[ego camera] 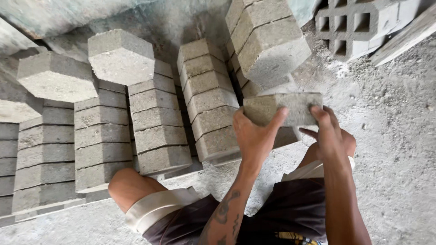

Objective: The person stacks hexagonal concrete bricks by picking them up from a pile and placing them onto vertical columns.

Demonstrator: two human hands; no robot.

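While both hands, left hand [256, 136] and right hand [329, 134], clamp the grey paver block [281, 109] with fingers closed on its ends, it should stay level beside the stack [268, 45] at twelve o'clock.

Rough grey concrete floor [395, 136] w/ grit; stained wall [172, 18] behind; daylight, no furniture visible.

Left hand [255, 136] and right hand [328, 131] raised forward, fingers curled in a grip

1. Paving block [290, 108] between left hand [254, 136] and right hand [329, 134]: grey concrete, matt, coarse and grainy.
2. Stacked blocks [159, 122]: same rough, porous concrete.
3. Floor [395, 136]: dusty, gritty cement.
4. Shorts [290, 213]: dark, matt cloth.
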